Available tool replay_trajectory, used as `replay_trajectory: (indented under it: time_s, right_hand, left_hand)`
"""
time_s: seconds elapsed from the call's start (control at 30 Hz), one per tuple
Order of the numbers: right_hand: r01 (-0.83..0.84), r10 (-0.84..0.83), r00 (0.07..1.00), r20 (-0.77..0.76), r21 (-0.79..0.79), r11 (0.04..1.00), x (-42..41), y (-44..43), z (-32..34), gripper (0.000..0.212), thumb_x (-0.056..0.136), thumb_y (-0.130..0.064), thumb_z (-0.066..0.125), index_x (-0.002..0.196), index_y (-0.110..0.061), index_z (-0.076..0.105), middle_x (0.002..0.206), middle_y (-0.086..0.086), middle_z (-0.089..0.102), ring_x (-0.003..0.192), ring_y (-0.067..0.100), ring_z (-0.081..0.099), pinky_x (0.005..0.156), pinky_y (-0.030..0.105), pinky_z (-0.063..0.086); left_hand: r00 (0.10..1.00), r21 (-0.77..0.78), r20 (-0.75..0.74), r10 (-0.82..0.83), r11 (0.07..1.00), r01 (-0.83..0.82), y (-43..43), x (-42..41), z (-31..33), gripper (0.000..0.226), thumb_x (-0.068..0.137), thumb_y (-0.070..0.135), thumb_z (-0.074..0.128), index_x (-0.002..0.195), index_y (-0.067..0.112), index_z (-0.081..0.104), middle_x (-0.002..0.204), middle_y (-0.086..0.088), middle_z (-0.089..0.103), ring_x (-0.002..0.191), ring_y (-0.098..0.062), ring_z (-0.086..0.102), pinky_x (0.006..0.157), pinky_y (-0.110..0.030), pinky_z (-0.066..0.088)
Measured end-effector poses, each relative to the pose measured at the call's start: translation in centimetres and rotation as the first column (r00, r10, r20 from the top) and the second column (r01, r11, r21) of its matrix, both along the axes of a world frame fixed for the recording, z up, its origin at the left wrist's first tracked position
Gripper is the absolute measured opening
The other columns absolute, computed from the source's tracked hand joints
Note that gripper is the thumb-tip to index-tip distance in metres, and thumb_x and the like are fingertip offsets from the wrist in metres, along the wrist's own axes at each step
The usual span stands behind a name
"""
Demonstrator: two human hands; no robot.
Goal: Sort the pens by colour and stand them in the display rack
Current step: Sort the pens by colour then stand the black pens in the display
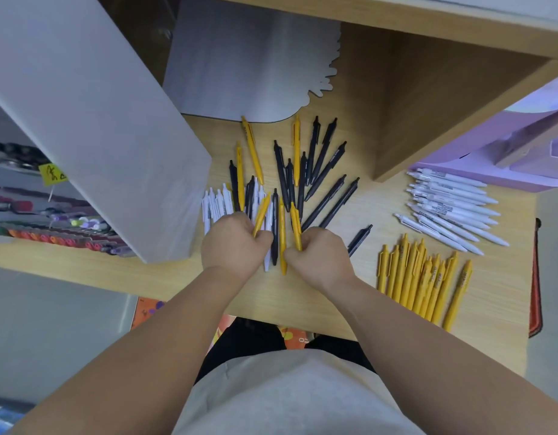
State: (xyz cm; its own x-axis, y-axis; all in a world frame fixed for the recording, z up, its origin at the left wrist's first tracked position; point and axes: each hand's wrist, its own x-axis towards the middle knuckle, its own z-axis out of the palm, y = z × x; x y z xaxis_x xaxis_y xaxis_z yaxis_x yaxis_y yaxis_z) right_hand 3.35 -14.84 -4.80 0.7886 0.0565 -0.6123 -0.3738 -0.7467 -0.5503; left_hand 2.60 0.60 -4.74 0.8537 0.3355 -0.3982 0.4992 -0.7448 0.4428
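Note:
A mixed heap of black, yellow and white pens (302,171) lies on the wooden shelf (349,296) in front of me. My left hand (232,243) is closed on a yellow pen (261,213) at the heap's near edge. My right hand (318,255) pinches another yellow pen (295,224) right beside it. To the right lie a sorted row of yellow pens (422,277) and, further back, a sorted group of white pens (450,208). A lone black pen (359,237) lies next to my right hand.
A tall grey box (92,120) stands at the left, a grey metal sheet (246,58) behind the heap. A wooden divider (428,105) rises at the back right beside a purple rack (506,152). Coloured markers (51,237) fill a shelf at far left.

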Motion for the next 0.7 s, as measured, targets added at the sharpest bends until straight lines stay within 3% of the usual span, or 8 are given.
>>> replay_trajectory:
  time_s: [0.17,0.3,0.43,0.6,0.7]
  right_hand:
    - [-0.055,0.056,0.997,0.048,-0.015,0.998,0.3,1.3,-1.5,0.031,0.082,-0.027,0.067,0.064,-0.011,0.048,0.058,0.001,0.047,0.052,0.013,0.045,0.047,0.026,0.032]
    - [-0.108,0.112,0.993,0.044,-0.093,0.990,0.7,2.1,-2.1,0.039,0.084,-0.042,0.071,0.073,-0.007,0.058,0.062,0.003,0.054,0.056,0.016,0.053,0.047,0.028,0.040]
    - [-0.104,0.107,0.994,0.032,-0.089,0.991,0.9,2.0,-2.2,0.038,0.086,-0.039,0.070,0.066,-0.012,0.052,0.061,0.001,0.052,0.054,0.014,0.051,0.046,0.027,0.036]
    - [-0.086,0.089,0.996,0.026,-0.096,0.992,0.7,1.7,-2.2,0.039,0.090,-0.038,0.065,0.065,-0.014,0.049,0.062,0.002,0.054,0.057,0.015,0.052,0.048,0.028,0.037]
    - [-0.094,0.098,0.995,0.034,-0.116,0.989,0.7,1.9,-2.0,0.039,0.091,-0.034,0.062,0.063,-0.015,0.044,0.060,0.001,0.051,0.056,0.016,0.050,0.048,0.028,0.035]
  left_hand:
    - [0.981,-0.151,0.106,0.160,0.978,-0.144,1.9,0.1,0.6,0.014,0.092,0.018,0.050,0.079,0.011,0.050,0.060,-0.003,0.050,0.056,-0.022,0.048,0.052,-0.031,0.037]
    - [0.962,-0.187,0.088,0.257,0.953,-0.237,2.7,1.7,-0.2,0.017,0.094,0.020,0.044,0.085,0.009,0.052,0.063,-0.003,0.050,0.061,-0.029,0.050,0.057,-0.036,0.042]
    - [0.972,-0.125,0.038,0.231,0.966,-0.225,2.7,4.2,-0.8,0.016,0.090,0.026,0.054,0.079,0.014,0.055,0.066,0.000,0.056,0.061,-0.023,0.054,0.054,-0.028,0.042]
    - [0.984,-0.052,-0.001,0.177,0.983,-0.177,2.8,6.2,-1.2,0.016,0.086,0.027,0.060,0.076,0.014,0.059,0.066,-0.001,0.060,0.066,-0.026,0.063,0.060,-0.033,0.055]
    - [0.992,-0.028,-0.051,0.116,0.993,-0.117,2.7,6.6,-0.6,0.015,0.085,0.025,0.061,0.075,0.014,0.059,0.064,-0.001,0.060,0.063,-0.023,0.062,0.054,-0.027,0.049]
